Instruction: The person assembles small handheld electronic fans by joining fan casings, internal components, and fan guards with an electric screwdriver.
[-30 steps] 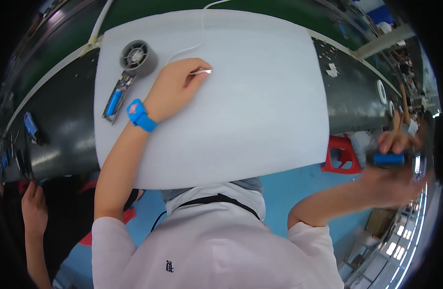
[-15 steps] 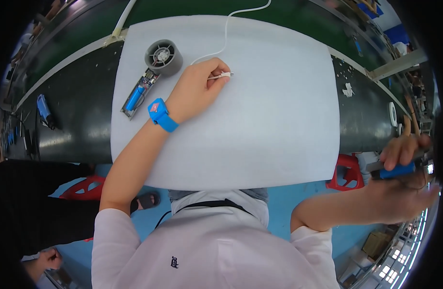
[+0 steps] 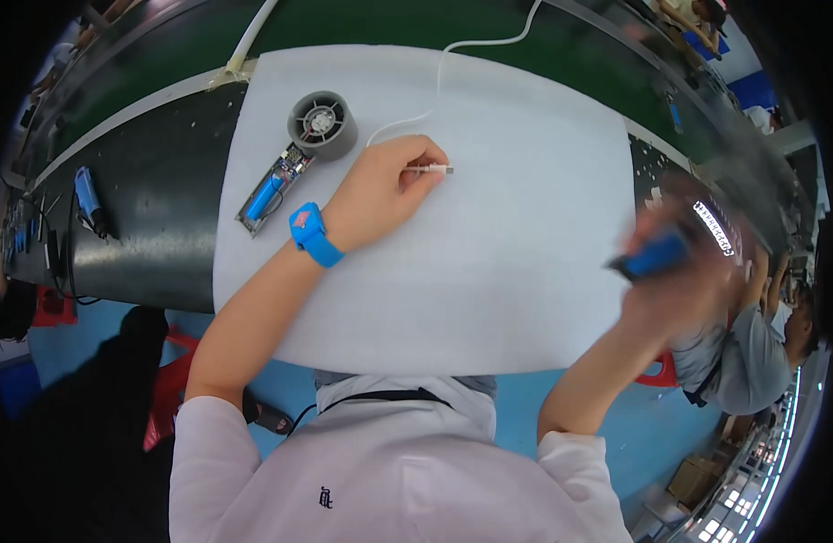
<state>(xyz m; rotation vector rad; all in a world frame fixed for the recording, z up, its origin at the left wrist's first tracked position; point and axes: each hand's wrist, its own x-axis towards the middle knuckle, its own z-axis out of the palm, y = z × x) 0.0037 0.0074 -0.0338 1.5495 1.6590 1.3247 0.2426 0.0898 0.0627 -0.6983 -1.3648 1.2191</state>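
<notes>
My left hand (image 3: 387, 192) rests on the white mat (image 3: 489, 281), thumb and forefinger pinching a white cable plug (image 3: 442, 169) whose metal tip points right. Left of it lies a grey handheld fan (image 3: 323, 125) with its handle opened, baring a circuit board and a blue battery (image 3: 265, 195). Over the mat's right edge, my right hand (image 3: 684, 294) is smeared by motion. It is closed around a dark device with a blue part (image 3: 656, 256); its exact kind is blurred. A bright white strip (image 3: 713, 228) shows beside it.
The white cable (image 3: 489, 42) runs off past the far edge. A blue tool (image 3: 88, 201) lies on the black surface at left. Another person (image 3: 761, 353) is at the right, dark clothing (image 3: 100, 389) at lower left. Red stools (image 3: 167, 394) stand on the blue floor.
My right hand has swung inward and farther from my body with the device, from the far right to the mat's edge. My left hand keeps its pinch on the plug. The whole view has shifted slightly.
</notes>
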